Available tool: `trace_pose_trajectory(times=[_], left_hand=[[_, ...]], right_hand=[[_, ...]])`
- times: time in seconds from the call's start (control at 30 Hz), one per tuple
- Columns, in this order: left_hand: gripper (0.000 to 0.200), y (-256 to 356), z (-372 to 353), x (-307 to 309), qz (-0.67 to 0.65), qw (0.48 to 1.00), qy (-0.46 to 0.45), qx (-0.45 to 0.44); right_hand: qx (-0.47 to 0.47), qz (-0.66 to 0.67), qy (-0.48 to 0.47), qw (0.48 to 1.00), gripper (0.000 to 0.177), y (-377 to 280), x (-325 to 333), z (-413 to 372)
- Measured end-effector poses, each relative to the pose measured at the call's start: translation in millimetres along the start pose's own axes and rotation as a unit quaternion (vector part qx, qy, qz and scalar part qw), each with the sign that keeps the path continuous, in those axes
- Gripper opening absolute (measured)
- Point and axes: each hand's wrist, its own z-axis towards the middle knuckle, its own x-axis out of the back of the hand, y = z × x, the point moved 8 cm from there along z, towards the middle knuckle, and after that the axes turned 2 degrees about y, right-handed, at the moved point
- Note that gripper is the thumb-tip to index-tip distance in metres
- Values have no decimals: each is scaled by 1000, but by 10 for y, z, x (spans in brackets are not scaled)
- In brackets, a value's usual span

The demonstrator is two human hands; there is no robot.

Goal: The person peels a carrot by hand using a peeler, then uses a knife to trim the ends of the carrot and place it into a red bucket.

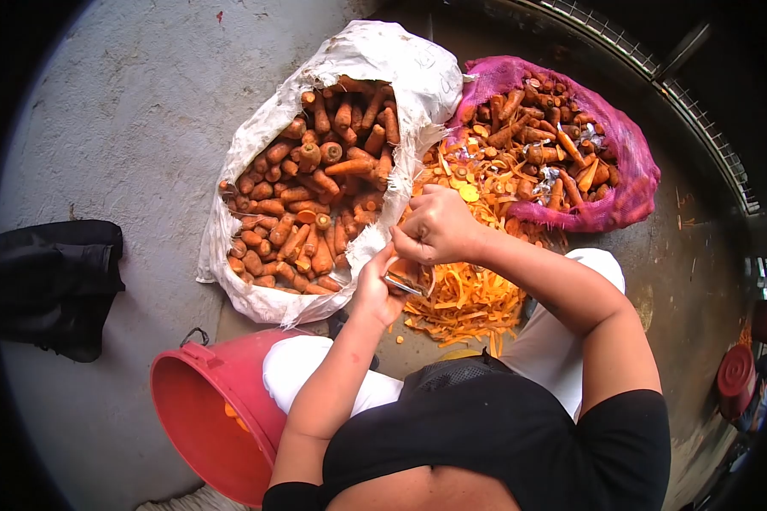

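My left hand is closed around a metal-edged tool that looks like a peeler. A brownish-orange piece, seemingly carrot, shows beside the metal. Just above, my right hand is curled into a fist against the left thumb; what it grips is hidden. Below and beyond both hands spreads a heap of orange carrot peelings. An open white woven sack full of unpeeled carrots stands to the left of my hands. At upper right, a purple mesh sack holds more carrots and silvery scraps.
By my left leg, a red bucket lies tilted with some orange pieces inside. Black cloth is on the grey floor at far left. A metal grate runs along the upper right, and a red round container sits at far right.
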Motion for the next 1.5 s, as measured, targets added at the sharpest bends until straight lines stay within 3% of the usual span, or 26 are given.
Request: trace_pose_trajectory(times=[0.03,0.23,0.3,0.4,0.43,0.47,0.53,0.67,0.7,0.73,0.9,1.0,1.13,1.2,1.43,1.5], left_hand=[[31,7,-21,1,5,999,32,-5],[33,123,-34,-88,16,999,22,-46],[34,131,-7,-8,83,995,-39,-42],[42,34,-196,-119,138,988,-67,-14],[44,-1,-241,-151,130,988,-88,-3],[46,-16,-272,-184,123,986,-110,8],[47,49,-273,-199,114,987,-117,2],[45,151,-168,-140,74,990,-119,-11],[45,149,-117,-102,63,992,-107,-2],[45,130,-71,-53,53,994,-94,7],[31,192,-88,-64,1,998,49,-38],[28,140,-32,-47,-21,1000,-5,-7],[27,90,-15,-7,-23,999,30,-3],[28,81,-45,-63,-1,1000,1,-9],[33,142,-142,-186,10,999,9,-36],[37,97,-162,-126,79,995,-58,-24]], right_hand=[[-5,11,7,1000,36,17,13,0],[-45,49,29,997,38,168,-13,6],[-83,51,17,995,37,343,-92,-13],[-218,-67,-47,973,40,1066,106,-36],[-70,-217,41,973,40,1116,208,-60],[-162,-248,23,955,41,1410,234,-184],[-248,-274,53,928,42,1421,404,-190],[-336,-82,30,938,43,1236,246,-118],[-352,-47,-36,934,37,1095,190,-54],[-303,17,25,953,40,920,155,-3],[-130,15,-9,991,32,264,-24,63],[-72,13,8,997,33,78,5,60],[-61,9,9,998,34,84,-9,21],[-39,5,5,999,35,60,12,29],[-73,42,27,996,36,196,-13,5],[-115,21,20,993,37,444,-31,-21]])
